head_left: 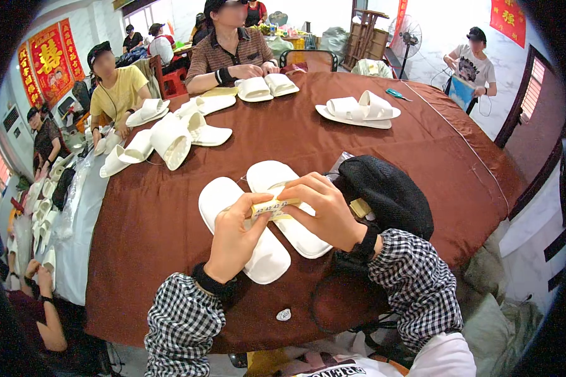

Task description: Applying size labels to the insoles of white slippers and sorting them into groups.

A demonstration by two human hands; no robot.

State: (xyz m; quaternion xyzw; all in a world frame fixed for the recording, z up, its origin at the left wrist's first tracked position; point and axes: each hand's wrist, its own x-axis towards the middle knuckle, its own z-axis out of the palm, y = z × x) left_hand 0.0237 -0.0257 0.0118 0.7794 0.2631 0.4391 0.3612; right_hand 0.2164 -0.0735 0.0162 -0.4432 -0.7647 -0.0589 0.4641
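Both hands meet over the near middle of the counter (170, 251), draped in smooth brown cloth. Left hand (233, 242) and right hand (324, 210) each pinch an end of a thin yellow paper strip (274, 208), fingers pressed on it. Beneath lie two soft white slippers (258, 220), flat, apparently soles up. A black mesh bag (390, 191) sits just right. Open cloth lies left, toward the rounded near edge.

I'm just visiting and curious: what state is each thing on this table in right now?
Left hand: pinching the yellow strip.
Right hand: gripping the strip's other end.
Yellow strip: held flat above the slippers.
Pair of white slippers: soles up, side by side, on the brown tablecloth.
Black mesh bag: slumped beside the right hand.
Far slippers: stacked as a pair.
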